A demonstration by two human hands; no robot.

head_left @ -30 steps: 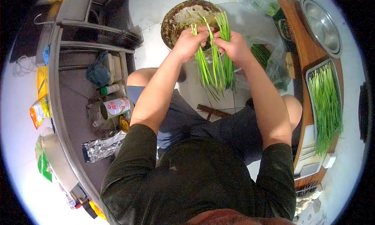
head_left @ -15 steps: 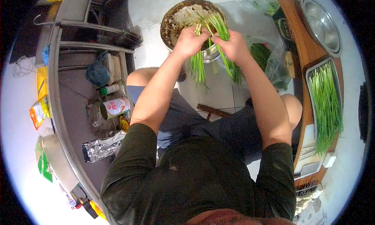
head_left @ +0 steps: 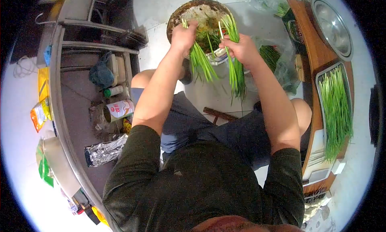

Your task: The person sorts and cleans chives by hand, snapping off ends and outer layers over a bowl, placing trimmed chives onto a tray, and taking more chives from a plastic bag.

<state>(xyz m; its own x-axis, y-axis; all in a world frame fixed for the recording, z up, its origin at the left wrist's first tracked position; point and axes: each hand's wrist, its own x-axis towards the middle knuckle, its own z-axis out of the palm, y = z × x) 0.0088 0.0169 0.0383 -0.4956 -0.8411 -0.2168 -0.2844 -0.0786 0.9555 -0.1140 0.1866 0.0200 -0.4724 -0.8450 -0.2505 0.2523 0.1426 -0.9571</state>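
Note:
My left hand [head_left: 183, 35] is closed around a bunch of long green stalks [head_left: 201, 63], pale ends up, at the left side of a large round pan [head_left: 177, 20]. My right hand [head_left: 240, 50] grips another bunch of green stalks [head_left: 237, 79] at the pan's right edge, its pale ends also pointing up. Both bunches hang down toward me. Between the hands, a green stalk and loose green bits lie in or over the stained pan. The two hands are apart.
A metal tray [head_left: 319, 77] of green stalks stands on the brown board at right, below a steel bowl [head_left: 330, 28]. A plastic bag [head_left: 287, 71] with greens lies on the floor. At left, a shelf holds a can [head_left: 120, 109] and a foil packet [head_left: 105, 150].
My left hand has moved left and up with its bunch, away from my right hand. The right-hand bunch hangs more upright, and the gap between the hands is wider.

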